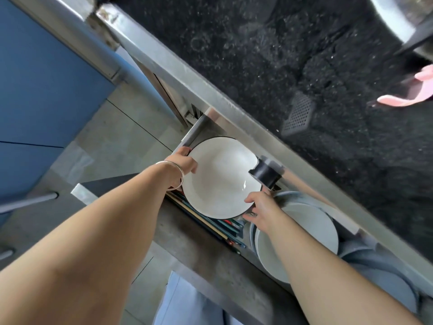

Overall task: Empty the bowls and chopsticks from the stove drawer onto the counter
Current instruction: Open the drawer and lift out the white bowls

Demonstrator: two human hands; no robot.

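Forearms lead to left hand (185, 164) at nine o'clock, right hand (260, 208) at five, both gripping white bowl (222, 177) rim; counter (269, 66) lies twelve o'clock.

We look down on a black speckled bench (269, 55) edged in steel, with a blue cabinet (42, 78) at left — beneath it, grey floor tiles (121, 141) crossed by thin dark seams, in soft daylight.
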